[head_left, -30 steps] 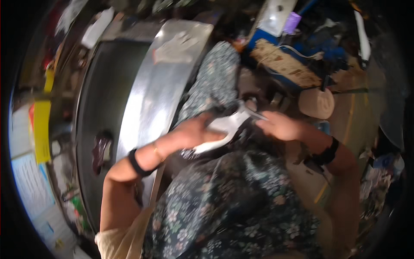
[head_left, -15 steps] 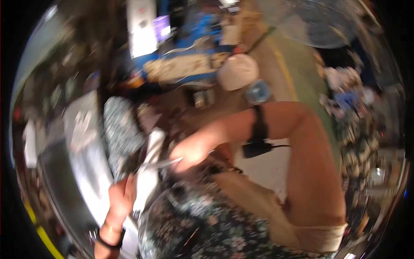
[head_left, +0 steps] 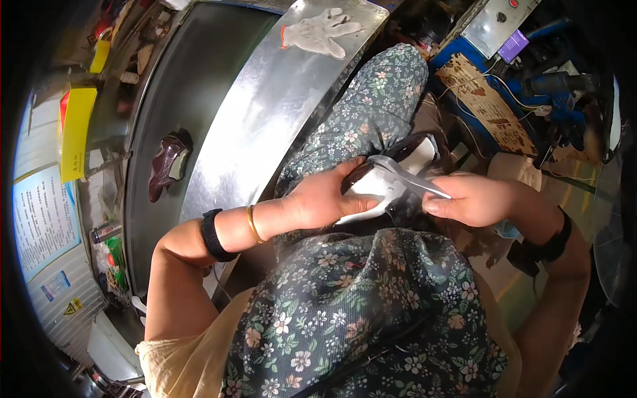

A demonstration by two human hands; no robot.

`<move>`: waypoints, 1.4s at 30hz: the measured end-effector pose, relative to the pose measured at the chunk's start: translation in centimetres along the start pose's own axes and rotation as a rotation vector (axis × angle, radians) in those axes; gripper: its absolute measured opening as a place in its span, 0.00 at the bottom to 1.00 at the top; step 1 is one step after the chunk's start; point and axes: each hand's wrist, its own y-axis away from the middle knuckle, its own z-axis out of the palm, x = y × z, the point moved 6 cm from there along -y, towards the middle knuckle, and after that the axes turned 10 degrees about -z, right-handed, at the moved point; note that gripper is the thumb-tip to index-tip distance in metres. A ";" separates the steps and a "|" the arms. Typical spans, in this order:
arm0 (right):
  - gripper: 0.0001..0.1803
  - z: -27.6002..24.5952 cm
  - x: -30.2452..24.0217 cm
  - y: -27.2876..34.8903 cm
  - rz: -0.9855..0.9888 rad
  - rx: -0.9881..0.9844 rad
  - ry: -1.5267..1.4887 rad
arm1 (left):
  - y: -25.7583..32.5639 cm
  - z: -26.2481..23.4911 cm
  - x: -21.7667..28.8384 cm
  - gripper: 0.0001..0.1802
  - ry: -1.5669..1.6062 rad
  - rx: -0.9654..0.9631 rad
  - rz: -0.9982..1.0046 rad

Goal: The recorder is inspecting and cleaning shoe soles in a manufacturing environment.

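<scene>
Across my lap lies a shoe piece [head_left: 366, 186] with a white face and dark edges. My left hand [head_left: 322, 199] closes around its near end, thumb lying on the white face. A thin grey strip [head_left: 415, 182], bent in a curve, runs over the piece from near my left fingers to my right hand. My right hand [head_left: 472, 199] pinches the strip's right end between thumb and fingers. Whether the strip is metal or a part of the shoe, I cannot tell. Floral cloth [head_left: 358, 298] covers my body and knee beneath the work.
At my left runs a dark conveyor belt [head_left: 199, 73] bearing a maroon shoe upper [head_left: 169, 162]. A shiny metal ledge [head_left: 249, 113] borders it, with a white work glove [head_left: 322, 33] at its far end. A blue machine [head_left: 458, 53] stands far right, a white bucket [head_left: 516, 171] nearer.
My view has swung, bringing the belt and ledge further into sight. Both hands now meet over the shoe piece, and my right hand grips the strip's end. The earlier frame is blurred.
</scene>
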 end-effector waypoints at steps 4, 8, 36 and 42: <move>0.20 0.2 2.1 -0.3 0.165 0.064 0.088 | -0.6 -0.7 -0.2 0.48 -0.114 -0.030 -0.042; 0.19 2.5 4.9 -1.3 0.119 0.312 0.085 | -2.1 -1.3 -1.8 0.44 -0.087 -0.136 -0.117; 0.18 6.6 4.2 6.0 0.026 0.346 0.473 | -4.5 2.2 1.7 0.53 0.073 -0.311 -0.262; 0.20 6.0 3.7 5.3 0.059 0.745 0.041 | -4.9 1.7 1.8 0.54 -0.471 -0.248 -0.171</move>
